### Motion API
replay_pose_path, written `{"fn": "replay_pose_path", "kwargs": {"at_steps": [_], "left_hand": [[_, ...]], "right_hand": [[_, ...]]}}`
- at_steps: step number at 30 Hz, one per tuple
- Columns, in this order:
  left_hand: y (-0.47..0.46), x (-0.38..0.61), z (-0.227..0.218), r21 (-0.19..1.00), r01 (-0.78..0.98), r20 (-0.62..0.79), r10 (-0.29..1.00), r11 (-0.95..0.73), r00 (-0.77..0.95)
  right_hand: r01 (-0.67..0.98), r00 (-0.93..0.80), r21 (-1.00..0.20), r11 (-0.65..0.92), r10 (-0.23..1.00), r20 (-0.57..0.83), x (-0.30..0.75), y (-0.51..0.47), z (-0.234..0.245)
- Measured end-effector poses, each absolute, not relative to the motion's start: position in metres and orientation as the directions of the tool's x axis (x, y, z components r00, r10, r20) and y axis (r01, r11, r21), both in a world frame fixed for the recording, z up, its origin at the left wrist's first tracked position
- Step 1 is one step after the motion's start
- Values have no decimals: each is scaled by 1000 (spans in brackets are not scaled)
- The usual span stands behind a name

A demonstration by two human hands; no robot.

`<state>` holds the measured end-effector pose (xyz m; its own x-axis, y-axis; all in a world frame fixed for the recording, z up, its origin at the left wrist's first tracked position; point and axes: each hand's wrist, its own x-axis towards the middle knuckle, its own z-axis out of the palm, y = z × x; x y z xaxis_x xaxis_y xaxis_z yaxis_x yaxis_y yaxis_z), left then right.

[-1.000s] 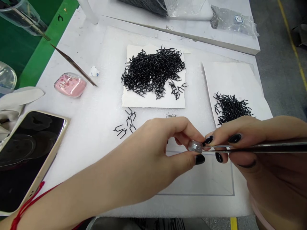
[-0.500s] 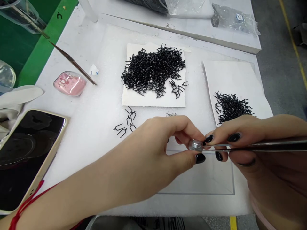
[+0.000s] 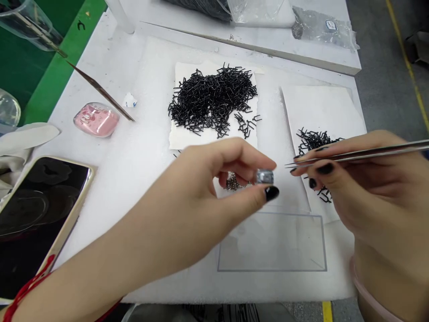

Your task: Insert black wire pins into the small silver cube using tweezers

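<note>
- Left hand (image 3: 201,197) reaches in from the lower left to the middle of the frame, its thumb and forefinger pinching a small clear piece (image 3: 264,176) just right of centre.
- Right hand (image 3: 372,188), at the right of the frame, grips metal tweezers (image 3: 402,148) between thumb and fingers. The thin tips point left towards the clear piece, slightly parted from each other and not touching it.
- A red cord (image 3: 30,286) circles the left wrist at the lower left; a pink band (image 3: 370,295) shows by the right wrist at the lower right.
- Behind the left fingers, partly hidden, lie tiny metallic bits (image 3: 232,182).
- A large pile (image 3: 214,96) of black forked pins covers much of a torn white card (image 3: 208,143) at upper centre.
- Right of it, a smaller heap (image 3: 313,141) of such pins lies on a white sheet (image 3: 325,107), partly hidden by the right hand.
- At lower centre, below the hands, is a clear rectangular box (image 3: 271,243).
- On the left lie a phone (image 3: 36,219), a pink case (image 3: 96,120) and, passing close above the case, a pointed tool (image 3: 100,91).
- A clear bag (image 3: 325,30) with a small label lies at the upper right.
</note>
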<state>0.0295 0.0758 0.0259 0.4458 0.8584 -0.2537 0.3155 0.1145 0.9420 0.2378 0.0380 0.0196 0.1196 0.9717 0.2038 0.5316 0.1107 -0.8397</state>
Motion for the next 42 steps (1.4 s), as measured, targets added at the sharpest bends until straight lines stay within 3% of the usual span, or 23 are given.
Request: {"fn": "replay_pose_path", "kwargs": {"at_steps": [5,13,24,33,42], "left_hand": [[78,28,25,950,282,-217,932,133,291],[77,30,26,967,183,-213,956,177,203],[76,35,27,970,161,-213,956,182,201],[77,34,29,948,242,-273,917,205,290],[78,33,27,954,206,-277,900,217,336]], "right_hand": [[610,-79,-787,96,995,61,242,48,8],[574,-122,-818,26,991,-53,243,47,3],[596,-123,-802,38,992,-44,245,48,3],[622,-147,-778,83,989,-13,242,51,7],[614,-128,-785,85,992,7,246,50,6]]}}
